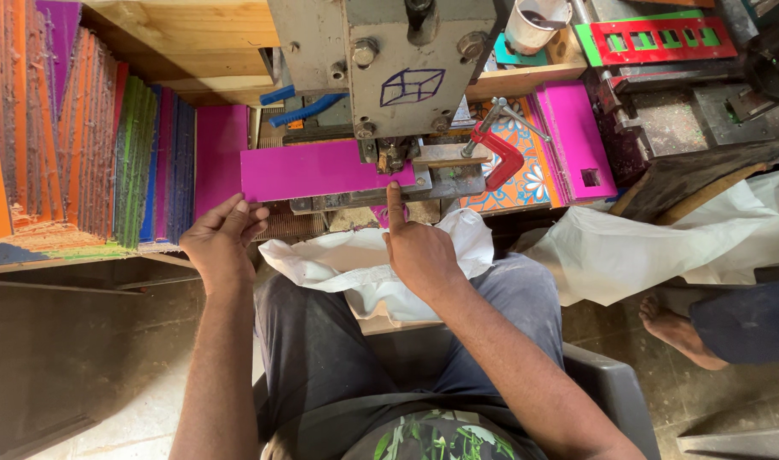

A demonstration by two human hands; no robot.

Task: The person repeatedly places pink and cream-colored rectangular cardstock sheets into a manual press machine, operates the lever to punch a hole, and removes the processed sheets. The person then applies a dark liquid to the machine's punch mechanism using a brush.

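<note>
A white cup [533, 24] stood on the wooden shelf [526, 72] behind the machine; what was inside it could not be seen. A white plastic bag [364, 268] lay open on the person's lap, under the right hand, and its contents were hidden too.

The thing in work was one magenta sheet [308, 169], a long flat rectangle with a smooth, plain surface. It lay across the bed of the grey metal press [398, 68], with its right end under the press head. A second magenta sheet [577, 140] lay to the right, with a small square hole cut in it.

The left hand [223, 238] was just below the left part of the sheet, fingers loosely curled and half open, holding nothing. The right hand [415, 247] pointed its index finger straight up to the lower edge of the press bed, near the sheet; the other fingers were folded in, and nothing was gripped.

One red clamp [500, 158] sat at the right of the press. At the left, many coloured sheets [108, 145] stood on edge in one stack. One bare foot [675, 328] of another person was visible at the right.
</note>
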